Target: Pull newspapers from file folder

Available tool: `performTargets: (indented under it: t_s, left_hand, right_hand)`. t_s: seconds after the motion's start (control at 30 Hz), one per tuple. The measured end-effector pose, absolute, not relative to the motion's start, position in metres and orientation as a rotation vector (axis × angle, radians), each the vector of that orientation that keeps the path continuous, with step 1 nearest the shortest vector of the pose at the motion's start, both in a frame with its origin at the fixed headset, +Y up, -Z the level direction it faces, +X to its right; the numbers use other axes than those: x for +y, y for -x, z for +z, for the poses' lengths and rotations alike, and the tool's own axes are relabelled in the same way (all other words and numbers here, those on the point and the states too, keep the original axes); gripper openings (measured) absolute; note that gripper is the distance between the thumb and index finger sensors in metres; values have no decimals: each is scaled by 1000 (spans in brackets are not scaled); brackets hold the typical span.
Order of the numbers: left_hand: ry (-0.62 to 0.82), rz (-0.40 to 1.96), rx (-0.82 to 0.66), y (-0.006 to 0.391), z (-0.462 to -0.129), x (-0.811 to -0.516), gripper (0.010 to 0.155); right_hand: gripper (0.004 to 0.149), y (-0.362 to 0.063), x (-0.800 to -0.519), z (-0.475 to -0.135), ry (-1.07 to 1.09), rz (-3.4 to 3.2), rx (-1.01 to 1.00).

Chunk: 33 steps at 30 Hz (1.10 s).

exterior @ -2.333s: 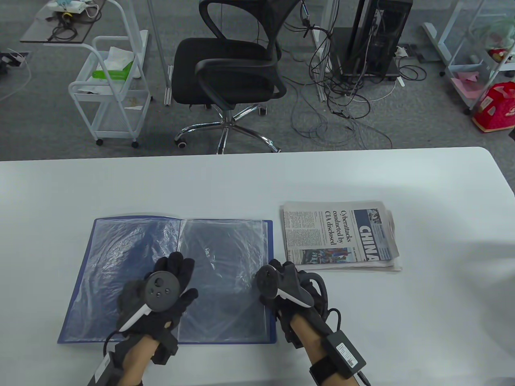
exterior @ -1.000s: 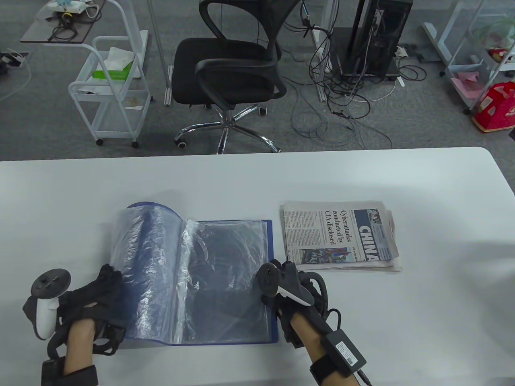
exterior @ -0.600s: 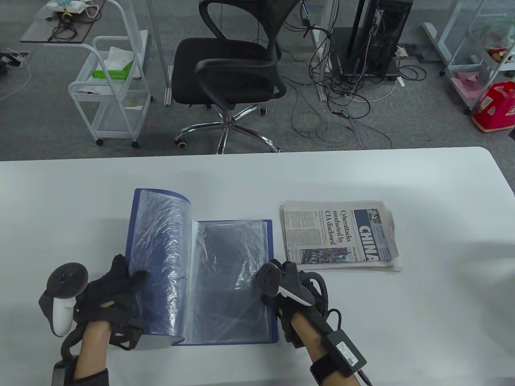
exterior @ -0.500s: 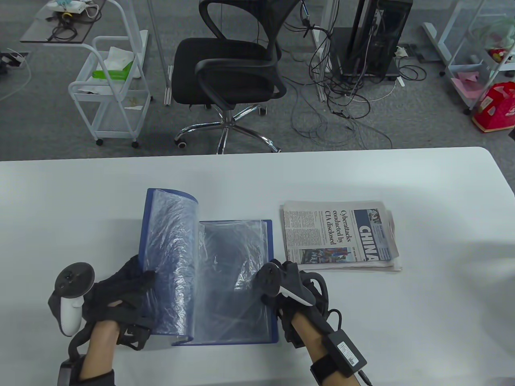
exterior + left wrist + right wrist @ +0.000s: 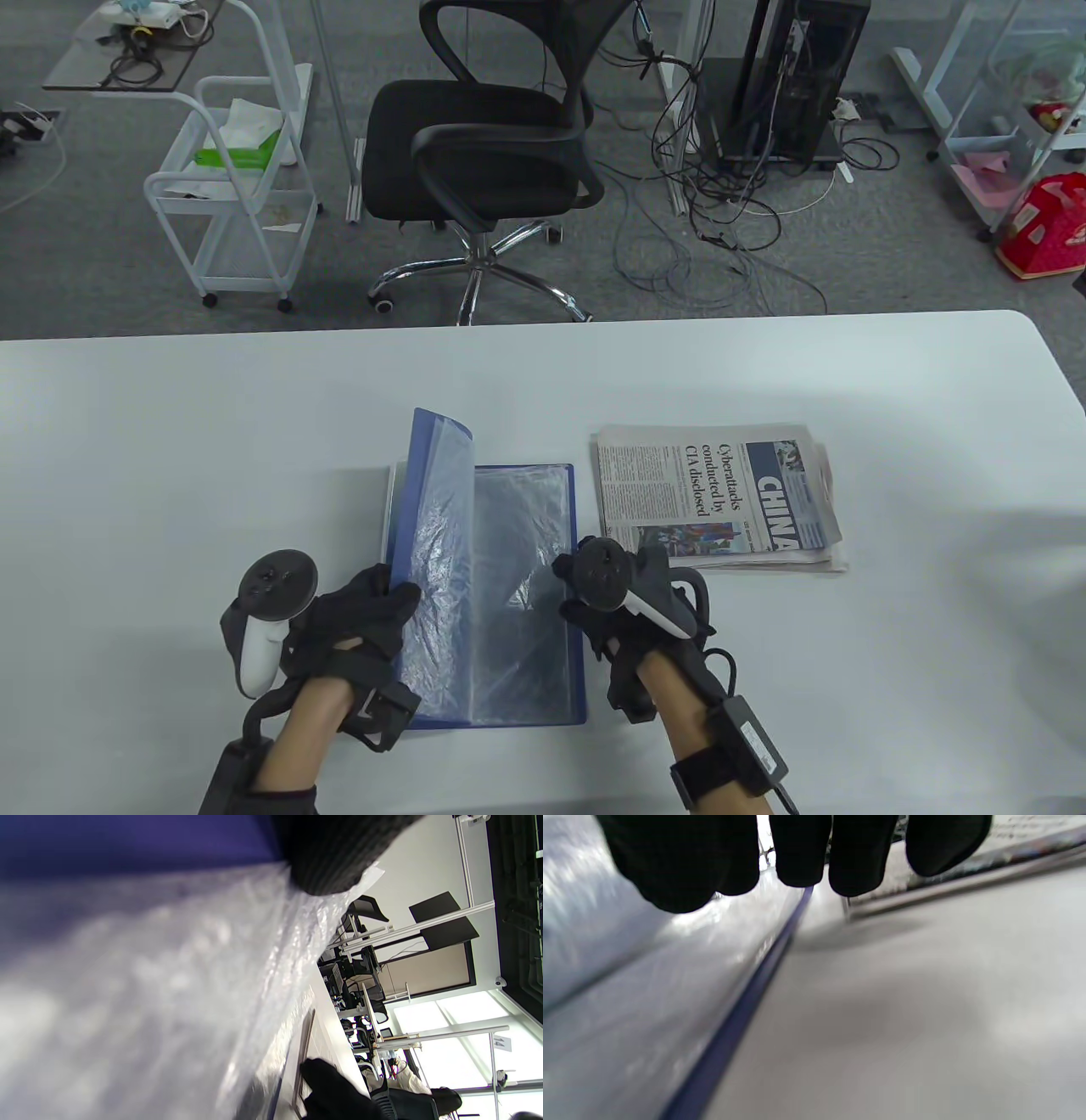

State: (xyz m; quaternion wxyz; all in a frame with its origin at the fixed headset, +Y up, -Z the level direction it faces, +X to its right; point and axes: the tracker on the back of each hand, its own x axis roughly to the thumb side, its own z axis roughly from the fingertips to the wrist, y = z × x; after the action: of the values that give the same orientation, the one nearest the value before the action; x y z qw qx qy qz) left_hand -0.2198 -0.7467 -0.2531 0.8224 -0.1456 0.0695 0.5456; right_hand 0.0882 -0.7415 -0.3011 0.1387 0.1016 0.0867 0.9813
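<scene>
Raised front cover of the file folder (image 5: 441, 509) stands nearly upright, walling off its clear sleeves (image 5: 517, 586) from the left. Left hand (image 5: 356, 620) grips that cover's near edge. Right hand (image 5: 628, 603) sits at the folder's right edge, in the narrow gap to the newspapers (image 5: 717, 501). Bare table (image 5: 212, 424) lies left, beyond and far right.

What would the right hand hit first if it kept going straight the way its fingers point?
Likely the folded newspaper. The right hand sits at the blue folder's right edge, and in the right wrist view its fingertips point toward the paper's near edge across bare table. Depth is unclear.
</scene>
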Motion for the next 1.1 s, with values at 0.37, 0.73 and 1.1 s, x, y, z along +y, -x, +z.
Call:
performTargets:
  t_s: [0.37,0.73,1.1]
  left_hand:
    - [475,1011,28,138,-266,-749,64]
    - [456,1037,0,145,-252,-727,72]
    - [-163,545,-249,215,-226,-645,68]
  right_hand:
    - [55,-136,-700,-301,-101,2737,-201]
    - [56,-137,-693,-299,-109,2696,-240]
    - [56,-130,-679,-286,-143,2752,-515]
